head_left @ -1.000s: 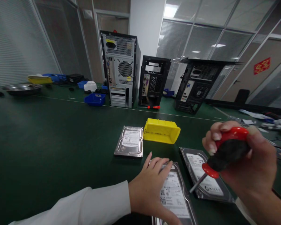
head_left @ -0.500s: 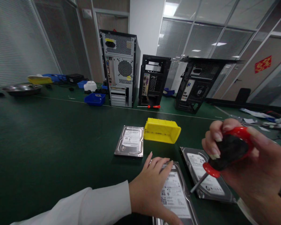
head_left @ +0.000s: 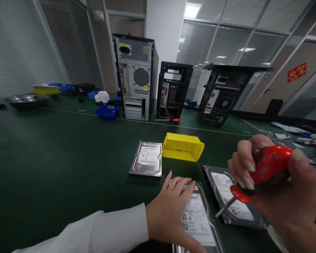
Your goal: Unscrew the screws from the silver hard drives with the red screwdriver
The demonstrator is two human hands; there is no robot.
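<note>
My left hand (head_left: 171,211) lies across a silver hard drive (head_left: 198,218) with a white label, its fingers spread toward the far edge and its thumb low over the label. My right hand (head_left: 276,186) is closed round the thick red and black handle of a screwdriver (head_left: 268,165). The screwdriver's shaft slants down to the left, its tip at the right edge of that drive. Under the shaft and right hand lies a second hard drive (head_left: 234,200), partly covered. A third hard drive (head_left: 147,159) lies flat farther off, to the left.
A yellow bin (head_left: 183,147) stands beyond the drives. Behind it are three computer cases (head_left: 140,77), with a thin red-handled screwdriver (head_left: 171,120) before the middle one. A blue tray (head_left: 107,111) and a metal bowl (head_left: 26,101) sit left. Cables (head_left: 312,137) lie right.
The screwdriver handle has turned in my right hand, so more of its red side now faces up. My left hand and the drives look the same.
</note>
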